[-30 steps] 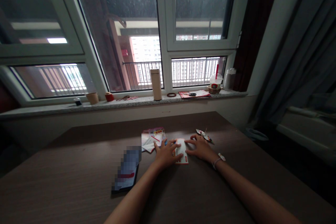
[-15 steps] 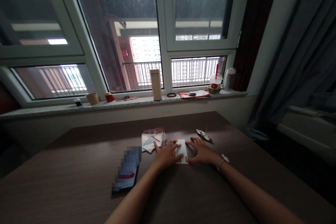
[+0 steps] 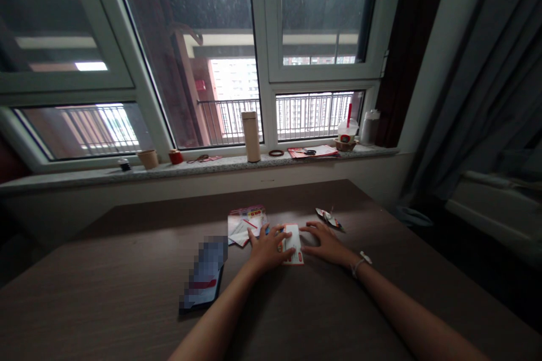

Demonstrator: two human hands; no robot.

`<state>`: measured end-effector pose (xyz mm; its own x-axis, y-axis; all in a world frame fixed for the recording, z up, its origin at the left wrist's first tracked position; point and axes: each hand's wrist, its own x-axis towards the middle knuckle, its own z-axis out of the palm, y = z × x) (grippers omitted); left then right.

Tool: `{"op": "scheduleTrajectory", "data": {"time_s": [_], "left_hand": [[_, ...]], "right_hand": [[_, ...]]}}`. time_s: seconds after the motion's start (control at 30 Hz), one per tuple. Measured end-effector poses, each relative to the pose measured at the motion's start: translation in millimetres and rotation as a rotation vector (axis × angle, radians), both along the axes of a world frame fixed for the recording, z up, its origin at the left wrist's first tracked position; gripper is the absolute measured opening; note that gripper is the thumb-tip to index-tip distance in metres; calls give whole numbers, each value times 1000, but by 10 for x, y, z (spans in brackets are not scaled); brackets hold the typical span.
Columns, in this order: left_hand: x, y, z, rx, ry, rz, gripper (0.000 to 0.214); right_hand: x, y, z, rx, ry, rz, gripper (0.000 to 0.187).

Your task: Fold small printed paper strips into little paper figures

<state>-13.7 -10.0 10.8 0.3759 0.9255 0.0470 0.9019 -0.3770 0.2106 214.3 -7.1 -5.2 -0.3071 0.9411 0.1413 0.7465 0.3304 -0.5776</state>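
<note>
A folded white paper with red print (image 3: pixel 293 244) lies on the dark wooden table (image 3: pixel 127 293). My left hand (image 3: pixel 266 247) lies flat on its left part, fingers spread. My right hand (image 3: pixel 324 242) rests flat beside its right edge, fingers stretched out and touching the paper. A small stack of colourful printed sheets (image 3: pixel 245 220) lies just beyond my left hand. A small folded paper figure (image 3: pixel 329 218) sits past my right hand.
A phone (image 3: pixel 205 273) lies on the table to the left of my arm. On the window sill (image 3: pixel 84 174) stand a beige flask (image 3: pixel 251 136), a paper cup (image 3: pixel 148 158), a red pot (image 3: pixel 175 156), a drink cup with a straw (image 3: pixel 348 131) and papers (image 3: pixel 313 151). A curtain (image 3: pixel 478 79) hangs at right.
My right hand slid along the paper's right edge, first toward me and then slightly back up. My left hand stayed on the paper.
</note>
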Motion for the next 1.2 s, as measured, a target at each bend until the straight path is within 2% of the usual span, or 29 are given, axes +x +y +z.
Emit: {"op": "scheduleTrajectory", "data": {"time_s": [0.13,0.27,0.53,1.0,1.2], "left_hand": [[6,-3,4,9,-17,-3,52],[9,-13,22,4,-25,-5,52],[-6,8,-25,26,-37,-2,51],[-10,22,-25,19,-36,-11,51],[5,18,-15,4,-20,1,50]], "right_hand": [[-3,9,-24,52,81,-16,33],[-6,3,-36,61,104,-7,21],[-19,47,-54,110,73,-47,22],[-168,18,58,181,-169,-142,31],[-217,38,47,233,-247,-198,32]]}}
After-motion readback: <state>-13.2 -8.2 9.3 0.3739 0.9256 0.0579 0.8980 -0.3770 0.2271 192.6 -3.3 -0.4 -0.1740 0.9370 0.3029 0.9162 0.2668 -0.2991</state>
